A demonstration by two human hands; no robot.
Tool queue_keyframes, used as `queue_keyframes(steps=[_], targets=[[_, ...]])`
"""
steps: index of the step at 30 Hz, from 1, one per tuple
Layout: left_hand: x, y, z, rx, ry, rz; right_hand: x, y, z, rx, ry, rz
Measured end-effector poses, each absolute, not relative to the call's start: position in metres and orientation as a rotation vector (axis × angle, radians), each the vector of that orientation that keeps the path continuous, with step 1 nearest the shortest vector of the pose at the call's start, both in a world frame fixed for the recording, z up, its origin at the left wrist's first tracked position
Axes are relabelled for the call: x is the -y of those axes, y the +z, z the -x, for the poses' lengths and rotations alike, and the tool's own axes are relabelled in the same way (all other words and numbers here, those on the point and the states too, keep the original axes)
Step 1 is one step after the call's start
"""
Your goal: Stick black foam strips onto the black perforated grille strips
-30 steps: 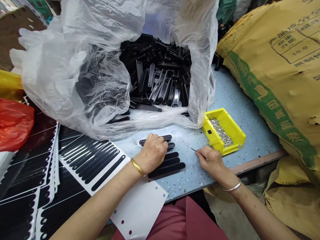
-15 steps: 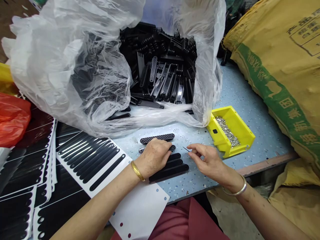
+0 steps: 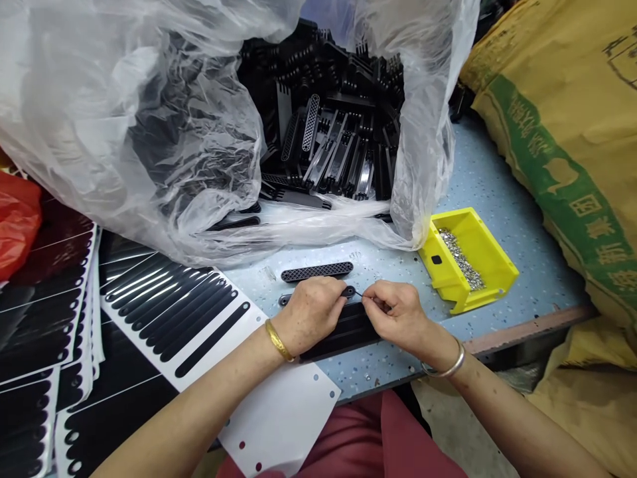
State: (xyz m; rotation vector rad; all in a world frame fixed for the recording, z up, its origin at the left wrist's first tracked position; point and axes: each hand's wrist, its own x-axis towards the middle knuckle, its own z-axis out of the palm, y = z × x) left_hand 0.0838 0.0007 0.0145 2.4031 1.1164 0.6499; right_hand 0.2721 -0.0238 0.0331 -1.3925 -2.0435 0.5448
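My left hand [image 3: 311, 313] lies curled on a row of flat black oblong strips [image 3: 343, 332] on the blue speckled table [image 3: 502, 199], pressing down the thin strip at its fingertips [image 3: 348, 291]. My right hand [image 3: 395, 315] is closed in a pinch on a thin dark pin, its tip touching the right end of that strip. A black perforated grille piece [image 3: 317, 271] lies just beyond both hands. The fingers of each hand hide what is under them.
A big clear plastic bag [image 3: 149, 133] full of black plastic parts [image 3: 338, 133] fills the back. A yellow bin of small metal bits [image 3: 465, 260] stands right of my hands. White sheets with black oblong stickers [image 3: 169, 312] lie left. A yellow sack [image 3: 572, 119] leans at right; a red bag [image 3: 14, 219] is far left.
My right hand moved left from near the yellow bin to the strip end under my left fingertips, carrying the pin. The left hand stayed on the strips. The view shifted slightly.
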Motion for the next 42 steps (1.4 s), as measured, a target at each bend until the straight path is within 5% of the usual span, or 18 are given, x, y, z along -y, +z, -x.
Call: queue_keyframes(steps=[42], targets=[[-0.005, 0.018, -0.085, -1.171, 0.572, -2.317, 0.028, 0.016, -0.262, 1.949, 0.521, 1.458]])
